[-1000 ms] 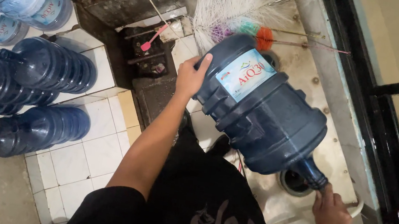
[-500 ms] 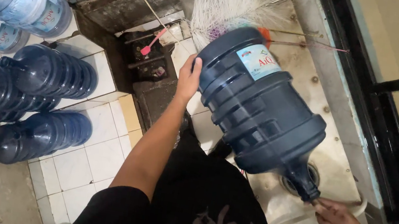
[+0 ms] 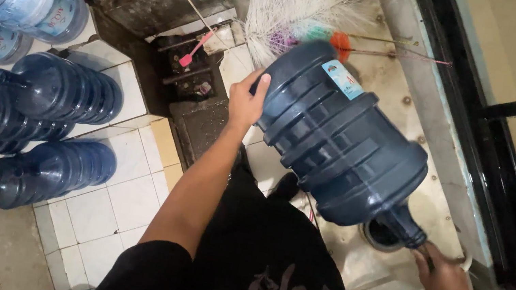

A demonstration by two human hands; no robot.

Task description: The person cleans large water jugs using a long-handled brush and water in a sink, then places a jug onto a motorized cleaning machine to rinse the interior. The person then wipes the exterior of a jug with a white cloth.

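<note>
Tilting blue water jug (image 3: 341, 144), two-handed

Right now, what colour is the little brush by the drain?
Pink little brush, seen in the head view.

- A water-refill washing area is suggested by many large blue water jugs (image 3: 32, 130) laid on a wet tiled floor (image 3: 118, 199).
- A white bristle bottle brush (image 3: 300, 7) is seen over a stained wash basin (image 3: 381, 282).

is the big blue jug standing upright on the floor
No, the big blue jug is held up and tilted, neck down, with the left hand on its base and the right hand by its neck.
</note>
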